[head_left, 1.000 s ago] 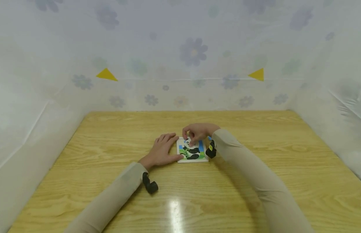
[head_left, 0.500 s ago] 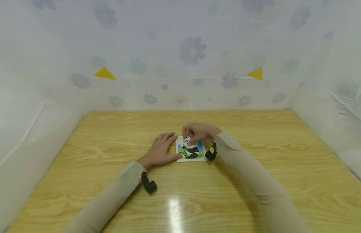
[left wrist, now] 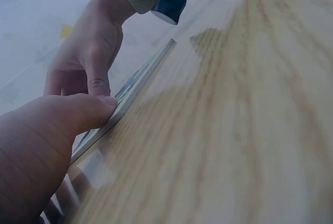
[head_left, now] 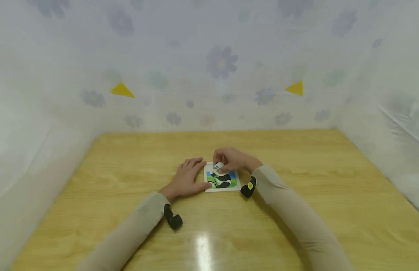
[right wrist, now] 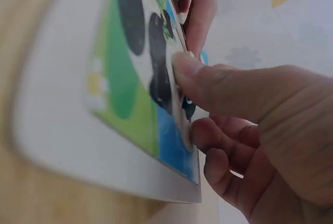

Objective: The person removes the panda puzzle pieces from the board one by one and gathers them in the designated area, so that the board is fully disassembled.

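Right hand [head_left: 232, 159] pinches panda-head piece [head_left: 217, 166] near twelve o'clock on puzzle board [head_left: 224, 190]; left hand [head_left: 185, 178], fingers [head_left: 198, 167] wide, touches nine-o'clock edge. Too-light left touch might let board skid.

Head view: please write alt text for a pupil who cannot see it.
A person's right hand pinches the head piece of a small panda puzzle on a wooden table, while the left hand touches the puzzle's left side. Behind is a pale flowered sheet bearing two yellow triangles.
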Demonstrator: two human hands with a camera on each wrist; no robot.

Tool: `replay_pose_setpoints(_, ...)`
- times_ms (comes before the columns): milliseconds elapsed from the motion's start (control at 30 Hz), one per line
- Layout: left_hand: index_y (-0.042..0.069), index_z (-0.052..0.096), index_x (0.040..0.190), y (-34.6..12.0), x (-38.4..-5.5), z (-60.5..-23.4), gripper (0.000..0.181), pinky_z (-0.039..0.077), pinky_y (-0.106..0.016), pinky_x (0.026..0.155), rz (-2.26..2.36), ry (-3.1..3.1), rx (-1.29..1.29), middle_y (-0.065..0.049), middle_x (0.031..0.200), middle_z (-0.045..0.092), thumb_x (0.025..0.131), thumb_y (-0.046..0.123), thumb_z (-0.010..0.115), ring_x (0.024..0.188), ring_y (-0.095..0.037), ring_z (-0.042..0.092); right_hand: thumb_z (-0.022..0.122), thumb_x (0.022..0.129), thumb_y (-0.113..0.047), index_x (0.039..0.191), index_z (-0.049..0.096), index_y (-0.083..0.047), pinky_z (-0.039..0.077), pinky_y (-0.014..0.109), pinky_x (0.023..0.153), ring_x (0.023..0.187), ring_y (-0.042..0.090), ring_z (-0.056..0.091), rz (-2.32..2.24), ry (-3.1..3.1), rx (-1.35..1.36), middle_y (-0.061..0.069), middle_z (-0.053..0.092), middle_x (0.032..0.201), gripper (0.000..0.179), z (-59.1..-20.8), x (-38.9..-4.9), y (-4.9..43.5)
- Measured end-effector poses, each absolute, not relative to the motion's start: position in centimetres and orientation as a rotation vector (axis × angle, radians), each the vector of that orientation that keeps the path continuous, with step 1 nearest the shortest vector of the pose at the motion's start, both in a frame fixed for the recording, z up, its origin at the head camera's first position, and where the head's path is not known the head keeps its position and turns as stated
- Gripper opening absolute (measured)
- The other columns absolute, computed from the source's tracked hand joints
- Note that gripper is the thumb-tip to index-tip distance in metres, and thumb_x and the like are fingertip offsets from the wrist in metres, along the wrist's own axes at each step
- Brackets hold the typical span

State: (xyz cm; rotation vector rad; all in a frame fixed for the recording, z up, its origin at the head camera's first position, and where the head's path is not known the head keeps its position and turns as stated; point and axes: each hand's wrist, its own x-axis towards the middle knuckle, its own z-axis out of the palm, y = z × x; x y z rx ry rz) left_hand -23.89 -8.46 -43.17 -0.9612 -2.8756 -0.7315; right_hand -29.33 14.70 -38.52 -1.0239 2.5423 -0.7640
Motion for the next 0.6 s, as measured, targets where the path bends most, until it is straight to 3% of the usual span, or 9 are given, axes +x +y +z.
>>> replay_pose_setpoints(200, 0.01, 0.038, 0.148, -8.4, -24.0, -43.5, 0.08, 0.025, -0.056, 0.106, -0.724, -2.865, -0.963, -0.012, 0.153, 0.032, 0.086, 0.055, 0.061, 0.138, -0.032, 0.029, 0.073, 0.086, -0.012, 0.124, 0.056, -0.006, 0.048, 0.028, 0.069, 0.072, 0.012, 0.054, -0.752, 2.744, -0.997, 0.009, 0.063, 0.108, 0.042, -39.4, -27.7, 14.8)
replay_pose_setpoints(600, 0.011, 0.037, 0.149, -8.4, -24.1, -43.6, 0.081, 0.025, -0.057, 0.107, -0.71, -2.865, -0.968, -0.012, 0.153, 0.032, 0.086, 0.055, 0.061, 0.138, -0.032, 0.029, 0.065, 0.092, -0.009, 0.116, 0.062, -0.012, 0.046, 0.026, 0.065, 0.066, 0.01, 0.051, -0.711, 2.838, -1.015, 0.01, 0.057, 0.108, 0.025, -39.7, -25.8, 14.6)
